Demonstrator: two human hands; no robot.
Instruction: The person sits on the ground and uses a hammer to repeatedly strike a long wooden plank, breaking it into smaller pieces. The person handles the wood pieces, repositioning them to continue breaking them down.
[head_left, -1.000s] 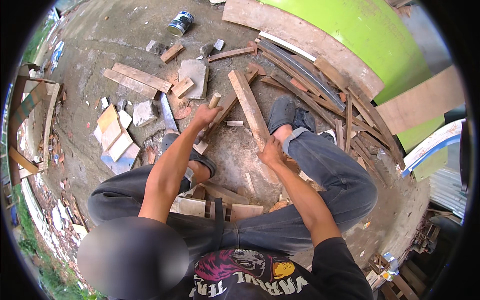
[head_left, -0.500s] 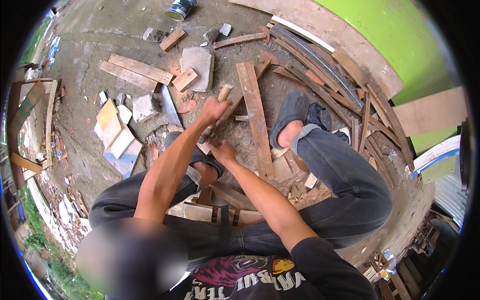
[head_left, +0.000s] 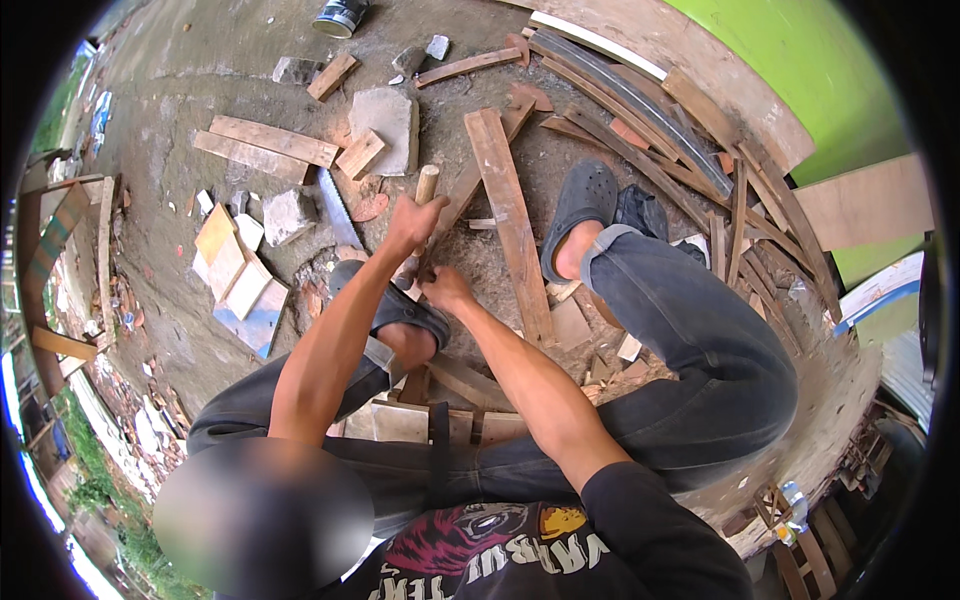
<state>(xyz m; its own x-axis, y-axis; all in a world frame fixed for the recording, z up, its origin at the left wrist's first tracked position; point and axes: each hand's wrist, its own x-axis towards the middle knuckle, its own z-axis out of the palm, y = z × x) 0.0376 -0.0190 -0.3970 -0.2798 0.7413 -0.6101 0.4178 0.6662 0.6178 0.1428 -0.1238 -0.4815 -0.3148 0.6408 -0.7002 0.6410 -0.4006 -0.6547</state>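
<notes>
My left hand [head_left: 415, 226] is wrapped around the wooden handle of a hammer [head_left: 427, 184], with the handle's end pointing away from me. The hammer's dark head [head_left: 405, 274] is low, close to the fingers of my right hand [head_left: 446, 289]. Those fingers are pinched together beside a narrow wooden board [head_left: 462, 196]; whatever they hold is too small to make out. This board slants away and passes under a wider plank [head_left: 508, 220]. Both hands are between my feet, beside my left dark clog [head_left: 415, 318].
A handsaw [head_left: 338, 208] lies left of my hands, near a grey stone block [head_left: 289, 217] and stacked board offcuts [head_left: 240, 270]. Beyond are a concrete slab [head_left: 385, 120] and a paint can [head_left: 340, 17]. Long wood strips [head_left: 640, 150] curve along the right by a green panel [head_left: 770, 70].
The view has shifted slightly. My left hand and the hammer handle have swung a little to the left; the hammer head stays near my right fingers, which are still pinched.
</notes>
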